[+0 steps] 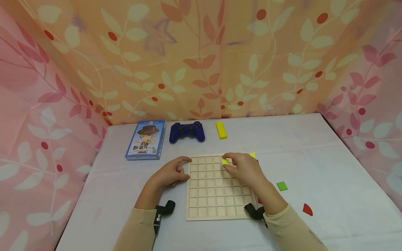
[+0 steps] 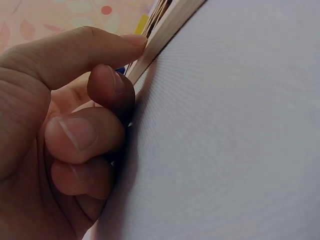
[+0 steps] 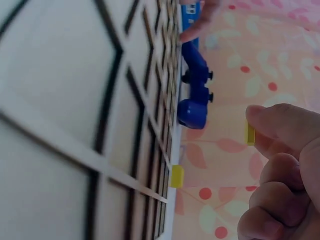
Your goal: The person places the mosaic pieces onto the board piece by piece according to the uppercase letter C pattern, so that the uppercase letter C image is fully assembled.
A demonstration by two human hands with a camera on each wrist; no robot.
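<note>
Beige sleeves (image 1: 136, 228), right hand (image 1: 246, 169) pinching yellow tile (image 1: 225, 161), left hand (image 1: 171, 172) loosely curled, touching board (image 1: 202, 201)

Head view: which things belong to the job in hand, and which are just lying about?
In the job:
Grid board, left grip at its left edge
Yellow tile, pinched in the right grip
Probably the green tile and red piece, loose at right

Apparently just lying about:
Blue box
Blue game controller
Yellow block

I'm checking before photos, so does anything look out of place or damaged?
I see no damage. The green square and red wedge look a bit scattered, lying loose right of the board.
</note>
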